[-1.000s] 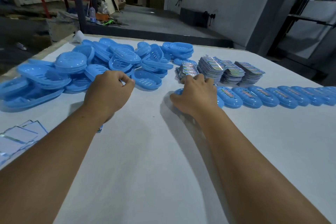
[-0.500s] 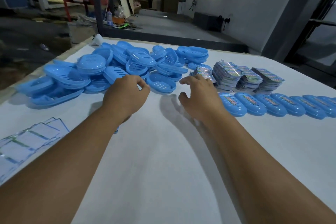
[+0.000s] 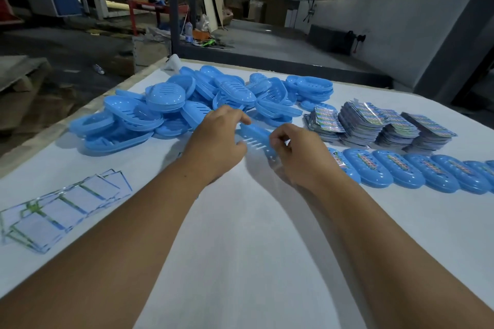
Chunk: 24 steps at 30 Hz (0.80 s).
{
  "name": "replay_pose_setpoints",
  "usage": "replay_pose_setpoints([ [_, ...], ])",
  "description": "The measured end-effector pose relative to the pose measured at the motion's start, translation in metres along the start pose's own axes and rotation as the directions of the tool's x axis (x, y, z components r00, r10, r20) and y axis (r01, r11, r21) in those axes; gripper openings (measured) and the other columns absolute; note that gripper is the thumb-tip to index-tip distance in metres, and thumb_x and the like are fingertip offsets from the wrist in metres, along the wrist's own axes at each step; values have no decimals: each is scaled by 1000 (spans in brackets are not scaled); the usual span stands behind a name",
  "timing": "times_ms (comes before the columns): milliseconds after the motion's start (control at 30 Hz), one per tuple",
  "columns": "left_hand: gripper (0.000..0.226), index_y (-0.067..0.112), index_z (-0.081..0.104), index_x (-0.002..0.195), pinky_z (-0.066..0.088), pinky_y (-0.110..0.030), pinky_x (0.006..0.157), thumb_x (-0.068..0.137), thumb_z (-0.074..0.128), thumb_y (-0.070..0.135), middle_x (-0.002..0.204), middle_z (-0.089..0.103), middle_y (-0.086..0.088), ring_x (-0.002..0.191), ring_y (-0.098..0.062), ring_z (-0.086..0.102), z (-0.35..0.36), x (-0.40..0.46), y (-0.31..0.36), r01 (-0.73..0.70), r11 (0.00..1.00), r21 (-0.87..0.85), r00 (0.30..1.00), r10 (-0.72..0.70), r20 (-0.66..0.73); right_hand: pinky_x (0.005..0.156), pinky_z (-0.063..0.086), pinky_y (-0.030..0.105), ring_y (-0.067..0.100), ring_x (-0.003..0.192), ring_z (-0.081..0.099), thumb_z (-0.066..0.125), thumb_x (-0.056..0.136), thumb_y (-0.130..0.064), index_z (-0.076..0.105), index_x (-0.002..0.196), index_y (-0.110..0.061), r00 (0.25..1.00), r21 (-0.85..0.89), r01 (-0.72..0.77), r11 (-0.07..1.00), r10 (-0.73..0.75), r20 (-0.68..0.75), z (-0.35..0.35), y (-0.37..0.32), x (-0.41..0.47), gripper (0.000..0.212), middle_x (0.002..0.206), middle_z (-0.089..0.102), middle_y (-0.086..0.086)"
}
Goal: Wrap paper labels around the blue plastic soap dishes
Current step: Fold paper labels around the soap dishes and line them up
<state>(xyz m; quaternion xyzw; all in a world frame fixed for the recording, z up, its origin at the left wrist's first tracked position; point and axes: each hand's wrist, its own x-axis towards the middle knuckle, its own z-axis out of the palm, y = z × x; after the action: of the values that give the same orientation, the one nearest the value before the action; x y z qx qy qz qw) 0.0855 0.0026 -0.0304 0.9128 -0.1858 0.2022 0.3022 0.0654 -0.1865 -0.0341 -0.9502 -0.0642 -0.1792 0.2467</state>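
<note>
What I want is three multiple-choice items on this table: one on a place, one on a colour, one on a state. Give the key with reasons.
1. Where are the label stacks?
A. On the floor
B. Just behind the row of labelled dishes
C. At the table's near left edge

2. What colour is the pile of dishes?
A. Blue
B. Red
C. Green

3. What is the state of the held dish?
A. Wrapped in a label
B. Lying untouched in the pile
C. Bare, gripped by both hands

Key: 1 B, the stacks sit on the far side of the row. 2 A, every dish in the pile is blue. 3 C, the left hand and right hand hold its ends, and its slots show with no label on it.
</note>
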Motion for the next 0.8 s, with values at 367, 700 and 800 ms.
replay_pose_setpoints([
  [367, 79, 34, 50, 135, 33, -20, 89, 65, 88, 39, 122, 46, 20, 116, -5, 43, 1, -3, 4, -174, 980, -97, 972, 187, 144, 64, 40, 9, -2, 78, 56, 43, 107, -17, 65, 106, -20, 982, 445, -124, 887, 174, -72, -10, 3, 0, 22, 93, 62, -13],
  [700, 64, 42, 55, 130, 35, -16, 77, 72, 77, 59, 114, 52, 19, 102, -2, 46, 0, -5, 0, -100, 995, -23, 954, 103, 282, 61, 38, 20, 11, 75, 59, 55, 98, -27, 71, 82, -18, 961, 197, -177, 964, 212, -176, -15, 4, -4, 23, 76, 67, -9],
  [800, 59, 47, 54, 128, 35, -13, 74, 73, 74, 61, 115, 53, 16, 99, -2, 48, 0, -6, 1, -73, 997, -33, 939, 80, 333, 69, 44, 25, 13, 79, 63, 56, 98, -26, 74, 88, -18, 954, 234, -151, 960, 203, -220, -19, 1, -5, 22, 81, 70, -9],
])
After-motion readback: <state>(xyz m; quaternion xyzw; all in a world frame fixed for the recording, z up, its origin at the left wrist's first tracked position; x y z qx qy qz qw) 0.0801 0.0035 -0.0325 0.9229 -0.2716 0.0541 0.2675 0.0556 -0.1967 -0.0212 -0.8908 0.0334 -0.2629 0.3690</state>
